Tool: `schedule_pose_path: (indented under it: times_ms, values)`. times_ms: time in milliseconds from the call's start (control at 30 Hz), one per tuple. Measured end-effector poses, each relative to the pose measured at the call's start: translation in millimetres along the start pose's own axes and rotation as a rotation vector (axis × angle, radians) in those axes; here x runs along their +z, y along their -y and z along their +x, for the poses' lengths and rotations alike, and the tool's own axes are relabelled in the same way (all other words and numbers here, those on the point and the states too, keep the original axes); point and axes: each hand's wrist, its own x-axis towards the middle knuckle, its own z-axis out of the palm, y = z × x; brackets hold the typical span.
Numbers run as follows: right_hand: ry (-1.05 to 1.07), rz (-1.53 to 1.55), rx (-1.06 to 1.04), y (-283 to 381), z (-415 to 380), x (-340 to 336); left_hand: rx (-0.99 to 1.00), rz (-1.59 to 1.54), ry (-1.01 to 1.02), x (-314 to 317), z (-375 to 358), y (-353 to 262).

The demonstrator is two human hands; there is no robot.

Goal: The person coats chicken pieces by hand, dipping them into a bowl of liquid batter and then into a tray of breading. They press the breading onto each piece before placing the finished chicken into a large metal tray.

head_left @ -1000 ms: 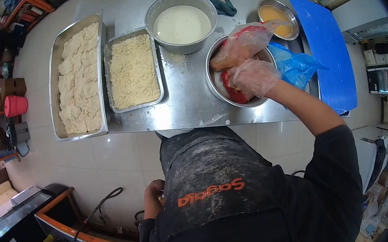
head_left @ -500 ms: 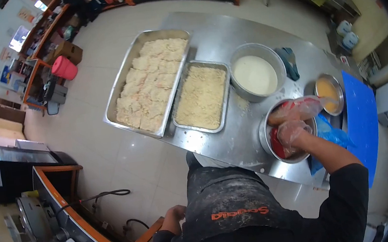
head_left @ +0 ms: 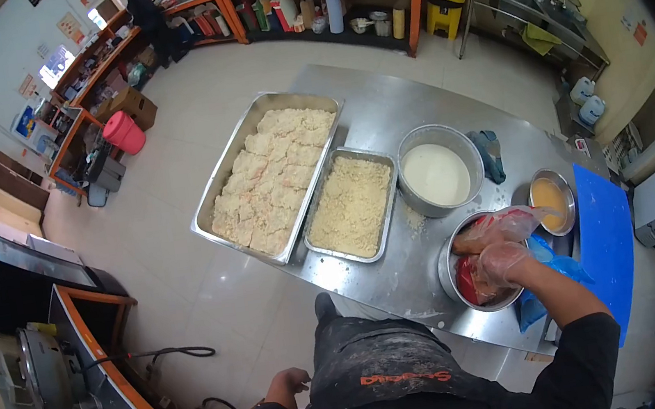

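Note:
My right hand (head_left: 505,264), in a clear plastic glove, reaches down into a round metal pot (head_left: 446,276). In the pot is a clear plastic bag (head_left: 512,223) with red markings and brownish-red contents (head_left: 474,280). My fingertips are hidden among them, so their grip does not show. My left hand (head_left: 287,385) hangs beside my apron, bare, with loosely bent fingers and nothing in it. Left of the pot are a bowl of white batter (head_left: 437,176), a small tray of crumbs (head_left: 352,205) and a large tray of crumb-coated pieces (head_left: 274,178).
The steel table (head_left: 380,98) also carries a bowl of orange-yellow liquid (head_left: 550,200), a blue board (head_left: 607,242), a blue plastic bag (head_left: 551,266) and a dark cloth (head_left: 488,157). Behind my left hand stands an orange-edged counter (head_left: 108,357). A person (head_left: 151,25) stands far off.
My view has tilted up, so the table sits lower in the picture. My right hand has shifted within the pot, and more of the brownish-red contents shows. The left hand stays at my side.

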Motion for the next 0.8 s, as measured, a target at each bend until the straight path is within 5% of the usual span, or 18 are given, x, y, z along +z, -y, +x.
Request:
schedule_pose_path:
  times_ms: [100,233,300,400,500,533,667,800]
  values:
    - [-0.155,0.14,0.027,28,-31,-56,-0.011,-0.022,0.045,-16,16,1]
    - [-0.154,0.055,0.101,-2,-33,-21,-0.021,-0.006,0.001,-18,7,-3]
    - [-0.084,0.023,0.139,-21,-28,9,0.273,0.238,-0.033,-28,38,20]
    - [-0.064,0.061,0.003,-40,-23,22,0.374,0.385,-0.03,-36,33,27]
    - [-0.074,-0.059,-0.019,-49,-15,32,0.927,0.39,-0.297,-10,-106,-7]
    - [-0.115,-0.143,-0.038,-47,-13,30,0.969,0.332,-0.317,-10,-110,-7]
    - [-0.295,-0.304,-0.084,-51,-1,36,0.891,0.285,-0.34,-6,-153,-30]
    - [-0.418,-0.195,-0.239,-73,5,71,0.482,0.437,-0.25,-26,-103,-29]
